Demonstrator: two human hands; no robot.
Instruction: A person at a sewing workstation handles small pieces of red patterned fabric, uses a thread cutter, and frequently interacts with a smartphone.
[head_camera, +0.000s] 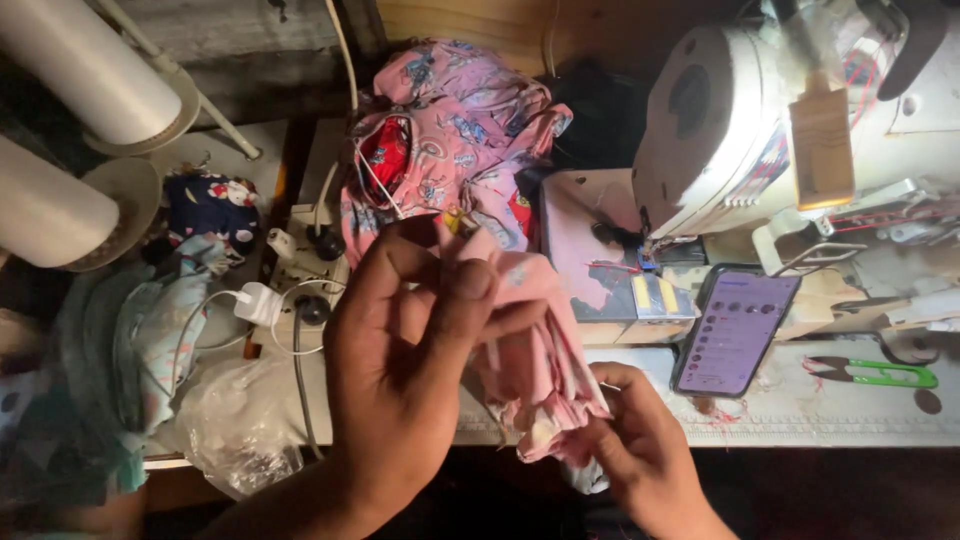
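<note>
Left hand (400, 370) fingers (470, 285) curled shut, pinching the upper fold of a pink printed cloth piece (535, 355), thumb pressed against the fabric near its top edge. Right hand (640, 445) lower right, fingers (610, 385) closed on the bottom bunched end of the same cloth; looks like a thin needle or pin between the fingertips, too small to be sure. Cloth hangs between both hands, over the front edge of the surface (800, 415), crumpled, pale lining showing at the bottom. Behind it, a heap of matching pink printed fabric (455, 130) with a red patch, lying on the surface just beyond the left hand. Right of the heap, a white sewing machine (740, 120), thread bits under its head. A smartphone (735, 330) with lit purple screen leans near the machine base, just right of the held cloth. Green-handled thread snips (875, 373) farther right, well apart from the hands. Left side: white power strip with plugs and a white charger (262, 303), clear plastic bag (235, 420), pale blue-green printed fabric (120, 370), dark blue printed cloth bundle (210, 205), two big white thread cones (80, 130) at far left.
</note>
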